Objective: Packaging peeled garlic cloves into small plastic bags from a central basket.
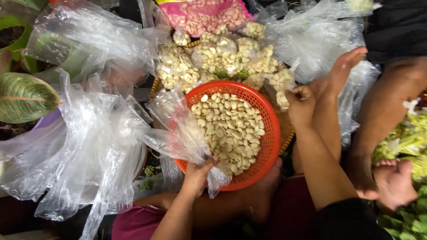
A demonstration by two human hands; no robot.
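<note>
While a round orange plastic basket [267, 146] of pale peeled garlic cloves [229, 129] sat at the centre, a crumpled clear plastic bag [178, 124] was gripped at its near-left rim by the left hand [198, 175]. A small filled bag of cloves [281, 86] was pinched by the right hand [301, 104] at the far right.

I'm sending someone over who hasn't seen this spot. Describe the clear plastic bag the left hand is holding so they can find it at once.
Start at the round orange basket of loose peeled garlic cloves in the middle. At its near-left rim, the left hand grips a clear plastic bag that rises over the rim. Unlike the tied, clove-filled bags beyond the basket, it looks empty, and it alone is held.
</note>
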